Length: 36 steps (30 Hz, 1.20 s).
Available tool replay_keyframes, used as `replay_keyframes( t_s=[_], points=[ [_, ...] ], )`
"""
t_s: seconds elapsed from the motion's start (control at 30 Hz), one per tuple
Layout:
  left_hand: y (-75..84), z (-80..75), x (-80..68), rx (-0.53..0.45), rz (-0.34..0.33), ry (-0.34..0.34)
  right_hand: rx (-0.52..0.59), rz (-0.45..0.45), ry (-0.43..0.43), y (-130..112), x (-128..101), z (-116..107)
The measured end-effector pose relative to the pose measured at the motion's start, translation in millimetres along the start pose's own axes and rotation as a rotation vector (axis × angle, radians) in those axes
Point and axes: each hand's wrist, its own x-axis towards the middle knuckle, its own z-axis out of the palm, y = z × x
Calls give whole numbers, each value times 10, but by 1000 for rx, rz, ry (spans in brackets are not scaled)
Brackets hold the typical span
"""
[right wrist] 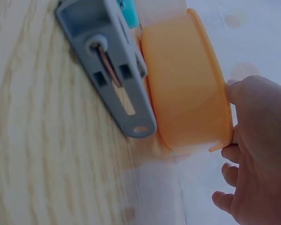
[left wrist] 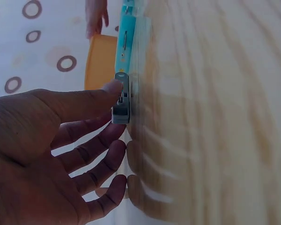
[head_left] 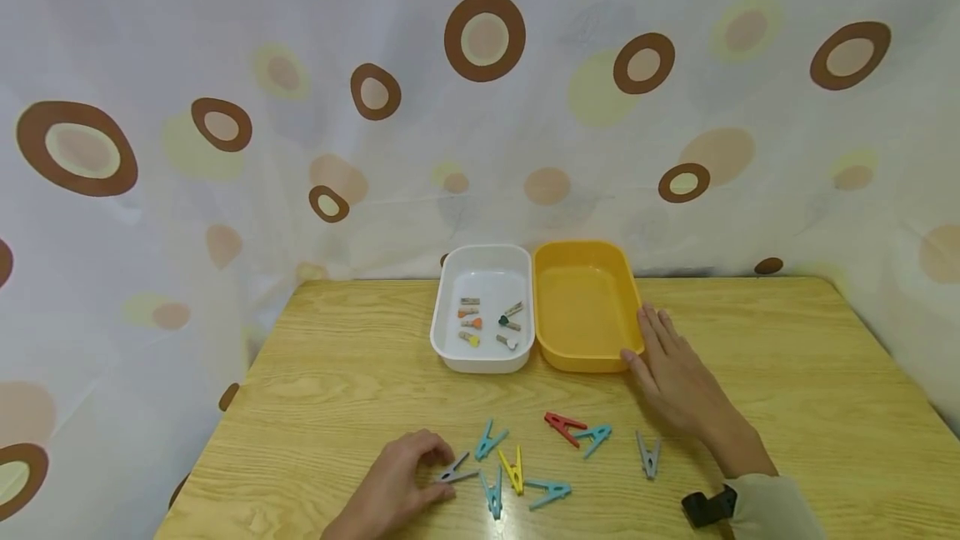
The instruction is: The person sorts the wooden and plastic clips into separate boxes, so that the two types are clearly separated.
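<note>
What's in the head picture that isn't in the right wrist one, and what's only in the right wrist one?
Only the head view shows the left hand pinching a grey clip, the red clip and the small wooden pegs.

Only the right wrist view shows the coppery wire in another grey clip.

Both show that clip, the right hand touching the orange tray, and the table.

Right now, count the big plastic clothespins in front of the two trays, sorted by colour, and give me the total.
Blue clothespins: 4
Gray clothespins: 2, one of them in the left hand
Red clothespin: 1
Yellow clothespin: 1
Total: 8
</note>
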Motion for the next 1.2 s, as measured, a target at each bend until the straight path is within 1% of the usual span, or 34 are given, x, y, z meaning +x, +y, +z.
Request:
replay_keyframes(
  t_s=[0.13, 0.27, 0.4, 0.6, 0.73, 0.83, 0.9, 1.03, 1.2],
  points=[
    [16, 12, 14, 34, -14, 8, 11, 3, 5, -12, 1, -8],
    [38, 10, 44, 49, -11, 21, 16, 2, 9, -9, 10, -22],
    [58, -2, 88, 47, -11, 20, 14, -4, 20, 11, 28, -28],
    [51, -5, 108, 26, -12, 11, 14, 4, 1, 27, 15, -5],
    [18, -34, 121, 38, -14, 40, -9, 10, 1, 16, 0, 5],
    [3, -86, 147, 51, -27, 68, -27, 17, 8, 0, 0, -1],
    [6, -124, 167, 54, -25, 82, -36, 22, 13, -11, 0, -8],
    [19, -176, 204, 58, -3, 105, -45, 18, 13, -9, -2, -2],
    [33, -204, 272, 59, 18, 123, -51, 21, 8, -20, -5, 6]
  ],
)
